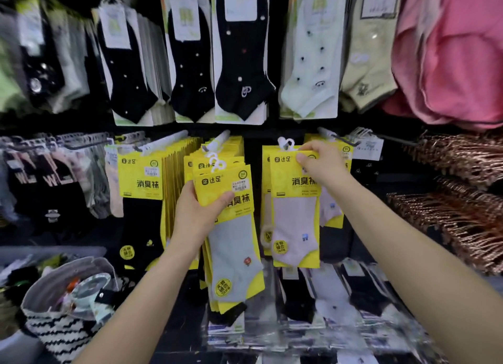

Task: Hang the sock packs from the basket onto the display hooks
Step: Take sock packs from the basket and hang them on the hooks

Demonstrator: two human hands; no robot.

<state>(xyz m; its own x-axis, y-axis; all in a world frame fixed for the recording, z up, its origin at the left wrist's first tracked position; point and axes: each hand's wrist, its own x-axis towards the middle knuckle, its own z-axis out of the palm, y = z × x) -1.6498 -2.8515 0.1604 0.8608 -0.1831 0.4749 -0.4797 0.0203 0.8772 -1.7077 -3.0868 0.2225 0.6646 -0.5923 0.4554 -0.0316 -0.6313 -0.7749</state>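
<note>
My left hand point(197, 214) grips a stack of yellow sock packs point(234, 244) by the cards, thumb across the front pack, which shows a grey sock. My right hand point(317, 159) pinches the top of a yellow pack with a pink sock point(295, 216); its white hanger loop point(285, 143) sits at a display hook point(330, 136) in the middle row. Whether the loop is on the hook I cannot tell. A grey basket point(38, 295) with a black-and-white zigzag band sits at the lower left, with a few items inside.
More yellow packs point(141, 178) hang on hooks to the left. Black and pale socks point(239, 64) hang in the row above, pink garments point(449, 64) at the upper right. Copper-coloured hangers point(457, 214) are stacked at the right. Bagged socks point(326, 309) lie on the shelf below.
</note>
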